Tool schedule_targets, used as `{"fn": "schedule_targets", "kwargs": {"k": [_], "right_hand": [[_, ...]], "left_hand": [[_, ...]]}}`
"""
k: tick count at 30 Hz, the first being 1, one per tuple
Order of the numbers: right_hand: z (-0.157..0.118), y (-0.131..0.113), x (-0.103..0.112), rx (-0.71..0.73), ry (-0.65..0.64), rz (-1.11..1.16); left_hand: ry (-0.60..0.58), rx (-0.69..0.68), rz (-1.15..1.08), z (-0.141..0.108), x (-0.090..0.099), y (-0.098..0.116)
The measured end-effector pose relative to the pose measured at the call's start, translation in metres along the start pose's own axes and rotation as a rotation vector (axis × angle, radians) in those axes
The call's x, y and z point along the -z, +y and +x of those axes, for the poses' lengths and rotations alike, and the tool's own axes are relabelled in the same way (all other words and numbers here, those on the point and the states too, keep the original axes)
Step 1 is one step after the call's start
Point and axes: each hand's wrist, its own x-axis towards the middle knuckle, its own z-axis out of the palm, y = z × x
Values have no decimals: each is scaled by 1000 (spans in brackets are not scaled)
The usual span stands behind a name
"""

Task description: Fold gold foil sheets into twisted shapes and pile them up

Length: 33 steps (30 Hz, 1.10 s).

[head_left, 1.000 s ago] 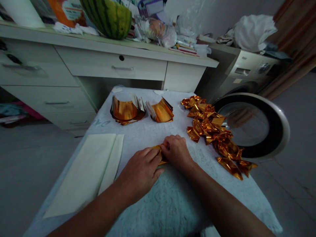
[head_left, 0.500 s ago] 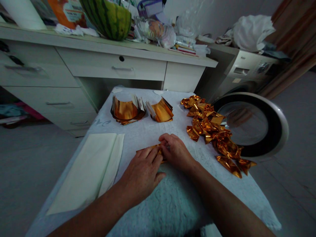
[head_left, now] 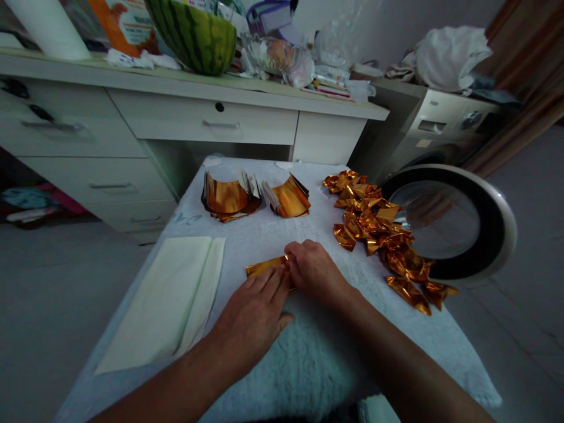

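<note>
A strip of gold foil paper (head_left: 265, 266) lies on the cloth-covered table in front of me. My left hand (head_left: 258, 308) rests flat on its near side, fingers stretched out. At the strip's right end my right hand (head_left: 315, 270) has its fingers closed on the foil; the fingertips hide the exact grip. Beyond my hands stand two stacks of curved gold foil sheets, a left stack (head_left: 227, 197) and a right stack (head_left: 289, 197). To the right, a heap of folded gold foil pieces (head_left: 374, 226) stretches along the table.
A folded pale sheet (head_left: 154, 299) lies at the table's left. Behind are a white drawer cabinet (head_left: 211, 117) and a cut watermelon (head_left: 194, 38) on its top. A washing machine's open round door (head_left: 445, 220) reaches close to the table's right edge.
More of the foil strip shows at its left end, as my left hand has slid slightly towards me. The right hand's fingers have curled closer in at the strip's right end.
</note>
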Motion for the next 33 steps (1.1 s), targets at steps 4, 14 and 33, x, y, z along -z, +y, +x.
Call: {"fn": "schedule_targets", "kwargs": {"k": [4,14,33], "right_hand": [[-2,1,1,32,-10,-16],[-11,-6,8,17,-57,17],[-27,-18,-15,-64,2,60]], "left_hand": [[-47,0,100,-15,0,2],[-22,-30,178,-46,11,-1],[146,-128,107,-58,7,-21]]}}
